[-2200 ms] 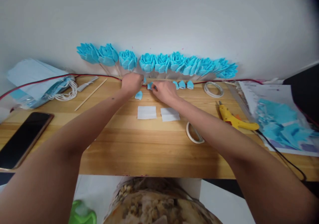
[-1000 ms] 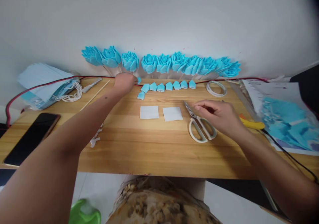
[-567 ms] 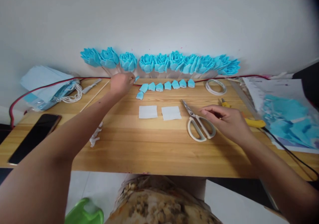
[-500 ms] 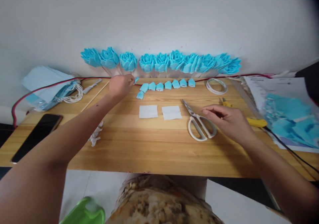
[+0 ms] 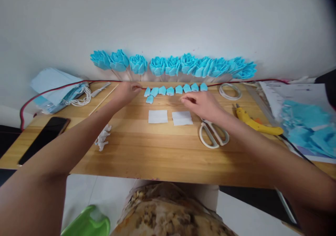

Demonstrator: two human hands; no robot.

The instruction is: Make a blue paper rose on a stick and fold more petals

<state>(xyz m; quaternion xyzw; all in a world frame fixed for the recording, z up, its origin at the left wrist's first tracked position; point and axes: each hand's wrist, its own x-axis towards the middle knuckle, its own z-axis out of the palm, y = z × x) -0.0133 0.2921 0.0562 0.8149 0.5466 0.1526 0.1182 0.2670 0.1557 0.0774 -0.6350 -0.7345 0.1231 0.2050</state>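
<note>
A row of folded blue petals (image 5: 179, 89) lies across the back of the wooden table, with one more petal (image 5: 149, 99) just below its left end. My left hand (image 5: 127, 92) hovers left of the end petal (image 5: 147, 92), a small gap away. Its fingers are loosely curled and slightly apart, with nothing seen in them. In front of the row, my right hand (image 5: 201, 104) is in the air with thumb and fingers a little apart, nothing visible between them. It hides the blades of the white-handled scissors (image 5: 210, 133). Two pale fabric pieces (image 5: 158, 116) lie flat before the hands.
Blue fabric flowers (image 5: 173, 65) on sticks lean along the wall. At right are a yellow glue gun (image 5: 256, 122), a tape roll (image 5: 230, 91) and a bag of blue pieces (image 5: 307, 119). A phone (image 5: 43, 138), white scraps (image 5: 103, 138) and a thin stick (image 5: 103, 99) lie left.
My left hand has let go of a blue petal, which now lies at the row's left end, and drawn back slightly. My right hand has moved left and farther back, uncovering the glue gun.
</note>
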